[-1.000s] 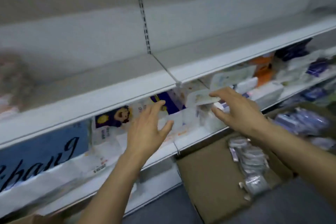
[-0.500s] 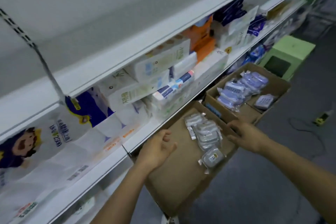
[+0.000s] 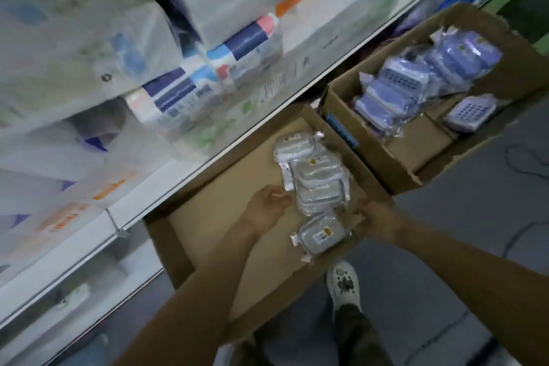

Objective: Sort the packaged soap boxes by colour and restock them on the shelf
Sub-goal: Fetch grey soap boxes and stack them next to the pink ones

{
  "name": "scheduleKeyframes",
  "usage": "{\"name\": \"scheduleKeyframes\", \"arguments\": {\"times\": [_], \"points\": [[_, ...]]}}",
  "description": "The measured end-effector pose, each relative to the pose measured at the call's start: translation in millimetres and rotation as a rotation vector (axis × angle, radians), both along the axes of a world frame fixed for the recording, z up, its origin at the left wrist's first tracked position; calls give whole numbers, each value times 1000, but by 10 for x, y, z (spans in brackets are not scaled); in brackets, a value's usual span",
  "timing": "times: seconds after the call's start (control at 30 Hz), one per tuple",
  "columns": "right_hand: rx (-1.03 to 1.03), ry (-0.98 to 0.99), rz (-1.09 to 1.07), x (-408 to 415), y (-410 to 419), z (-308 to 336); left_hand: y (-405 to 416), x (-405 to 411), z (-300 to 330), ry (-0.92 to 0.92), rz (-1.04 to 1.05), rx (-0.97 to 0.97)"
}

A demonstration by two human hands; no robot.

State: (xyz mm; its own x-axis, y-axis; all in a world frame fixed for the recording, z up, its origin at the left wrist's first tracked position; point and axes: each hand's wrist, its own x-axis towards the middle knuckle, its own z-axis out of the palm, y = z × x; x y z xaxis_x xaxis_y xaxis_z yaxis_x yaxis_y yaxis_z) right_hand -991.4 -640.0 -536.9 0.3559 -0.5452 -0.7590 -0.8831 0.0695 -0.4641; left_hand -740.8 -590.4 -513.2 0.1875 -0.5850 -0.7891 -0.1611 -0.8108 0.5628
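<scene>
Several grey soap boxes in clear wrap [image 3: 319, 184] lie stacked at the right side of an open cardboard carton [image 3: 214, 217] on the floor. One more grey soap box [image 3: 322, 235] lies at the carton's near edge. My left hand [image 3: 267, 206] hovers inside the carton just left of the stack, its fingers loosely curled and holding nothing. My right hand [image 3: 375, 218] is at the carton's right wall beside the stack, and its fingertips are hidden. A second carton [image 3: 410, 163] to the right holds several purple soap boxes [image 3: 416, 83].
The white shelf edge [image 3: 267, 116] runs diagonally above the cartons, and the shelf is packed with tissue packs [image 3: 231, 47]. A green stool [image 3: 531, 9] stands at the far right. My shoe [image 3: 343, 285] is on the grey floor next to the near carton.
My view dropped from the shelf to the cartons. Both hands left the shelf goods and came down to the grey soap boxes, one on each side of the stack.
</scene>
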Motion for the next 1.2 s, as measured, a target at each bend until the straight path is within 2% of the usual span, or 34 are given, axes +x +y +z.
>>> {"name": "scheduleKeyframes", "arguments": {"times": [0.1, 0.23, 0.37, 0.53, 0.7, 0.77, 0.97, 1.2], "points": [[58, -16, -19, -45, -68, -567, -273, -169, -500, 73, 223, 77], [186, -93, -106, -32, -98, -1207, -605, -331, -1082, 36, 226, 5], [319, -124, -157, 83, -101, -1687, -972, -407, -1523, -73, -81, -206], [359, -103, -236, 116, -59, -2076, -1361, -446, -1880, -290, -653, -76], [402, -139, -386, 104, 1, -1949, -1333, -496, -1806, -463, -777, 11], [414, -150, -440, 78, -21, -1806, -1237, -484, -1627, -509, -730, 9], [459, -250, -512, 36, -255, -1106, -629, -278, -877, -455, -272, -93], [217, -355, -587, 131, -661, 45, 32, -149, 141, -484, -30, -145]]}}
